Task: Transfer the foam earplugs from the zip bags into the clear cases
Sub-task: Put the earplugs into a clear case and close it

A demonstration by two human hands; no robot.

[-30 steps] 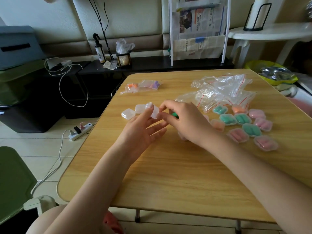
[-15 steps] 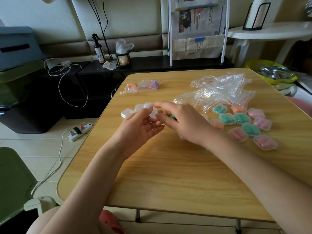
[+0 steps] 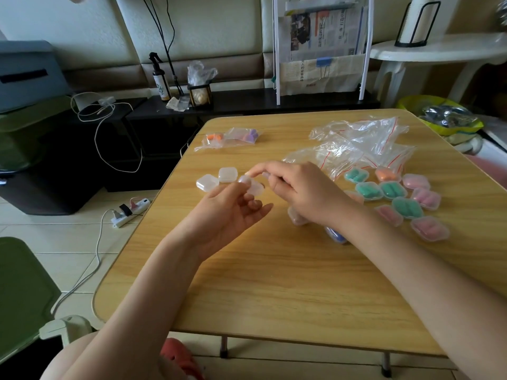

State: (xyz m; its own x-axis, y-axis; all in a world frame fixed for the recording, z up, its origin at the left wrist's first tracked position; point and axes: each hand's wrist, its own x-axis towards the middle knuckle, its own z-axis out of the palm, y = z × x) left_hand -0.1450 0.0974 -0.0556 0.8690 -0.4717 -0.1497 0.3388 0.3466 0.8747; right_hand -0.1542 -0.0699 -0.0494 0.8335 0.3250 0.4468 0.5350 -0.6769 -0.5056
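At the upper left of the wooden surface [image 3: 274, 283] lie two zip bags [image 3: 230, 137], one holding orange earplugs, the other purple. Below them, left of centre, two empty clear cases [image 3: 218, 179] sit side by side, touching. Just right of these, the left hand [image 3: 230, 215] holds a clear case [image 3: 251, 185] between thumb and fingers. The right hand [image 3: 301, 193] meets it from the right, its fingers curled and the forefinger reaching onto the case; whether it holds an earplug I cannot tell. Upper right of centre lies a heap of emptied bags [image 3: 365, 146]. Below that, at the right, a cluster of filled cases [image 3: 397, 198] shows green, pink and orange earplugs.
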